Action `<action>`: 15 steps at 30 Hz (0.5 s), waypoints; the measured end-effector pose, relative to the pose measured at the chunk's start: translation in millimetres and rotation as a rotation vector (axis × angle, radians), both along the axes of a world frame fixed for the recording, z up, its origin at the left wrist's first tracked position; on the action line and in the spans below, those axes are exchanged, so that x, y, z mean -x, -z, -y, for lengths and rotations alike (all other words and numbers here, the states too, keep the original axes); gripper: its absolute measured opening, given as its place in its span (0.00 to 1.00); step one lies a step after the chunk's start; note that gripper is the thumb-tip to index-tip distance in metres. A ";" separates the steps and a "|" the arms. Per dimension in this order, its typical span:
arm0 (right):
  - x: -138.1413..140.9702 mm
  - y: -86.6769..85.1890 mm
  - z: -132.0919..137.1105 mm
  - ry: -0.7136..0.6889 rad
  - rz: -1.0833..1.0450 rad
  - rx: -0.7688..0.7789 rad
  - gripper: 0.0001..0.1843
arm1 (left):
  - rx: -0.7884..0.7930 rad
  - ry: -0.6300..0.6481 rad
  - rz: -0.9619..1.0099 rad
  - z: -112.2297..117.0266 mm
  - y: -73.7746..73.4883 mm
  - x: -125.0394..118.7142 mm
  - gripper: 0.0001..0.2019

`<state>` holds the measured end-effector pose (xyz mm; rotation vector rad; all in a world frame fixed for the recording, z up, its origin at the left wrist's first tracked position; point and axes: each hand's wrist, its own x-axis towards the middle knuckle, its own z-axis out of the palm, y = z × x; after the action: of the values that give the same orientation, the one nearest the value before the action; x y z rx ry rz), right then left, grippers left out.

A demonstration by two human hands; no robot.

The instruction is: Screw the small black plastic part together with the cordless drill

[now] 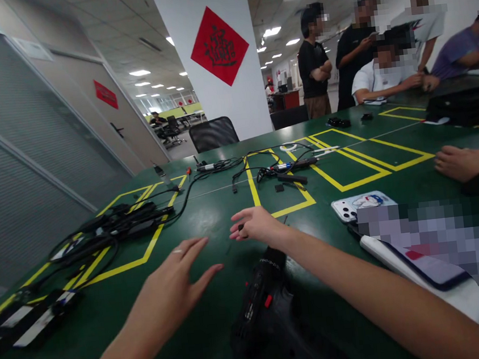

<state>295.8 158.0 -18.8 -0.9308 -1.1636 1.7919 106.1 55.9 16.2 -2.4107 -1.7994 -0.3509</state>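
Note:
A black cordless drill (262, 297) with a red button lies on the green table, its chuck end under my right wrist. Above and just ahead of the chuck is my right hand (255, 224), fingers bent, with a small dark piece (242, 231) between them; its kind is too small to make out. My left hand (175, 277), wearing a ring, hovers over the table to the left of the drill. Its thumb and fingers are apart, and nothing is in them. A short thin dark rod shows just beyond my right wrist.
Tangled black cables and adapters (130, 222) cover the left side. A soldering-iron-like tool (293, 165) with a cord lies farther off. On the right are a phone (364, 206) and stacked flat items. Another person's hand (466, 162) rests at the far right. Several people are beyond the table.

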 end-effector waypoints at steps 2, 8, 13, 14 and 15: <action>8.9 -2.8 11.7 -0.069 -0.014 0.019 0.24 | 0.044 0.136 0.082 -20.4 5.8 -31.0 0.24; 10.8 -5.1 20.7 -0.012 0.030 0.065 0.32 | 0.070 0.158 0.157 -36.8 13.1 -50.9 0.12; 12.4 -3.6 29.0 -0.089 0.060 0.083 0.39 | 0.084 0.128 0.183 -21.7 14.4 -38.4 0.12; 14.2 -2.4 31.3 -0.102 0.068 0.069 0.40 | 0.089 0.126 0.187 -20.1 13.9 -39.0 0.13; 16.1 -1.4 33.3 -0.112 0.082 0.052 0.41 | 0.094 0.126 0.191 -18.9 13.1 -40.0 0.12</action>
<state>279.7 124.7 -17.4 -0.9945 -1.2477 1.8968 146.1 74.8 3.1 -2.6446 -1.7768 -0.5377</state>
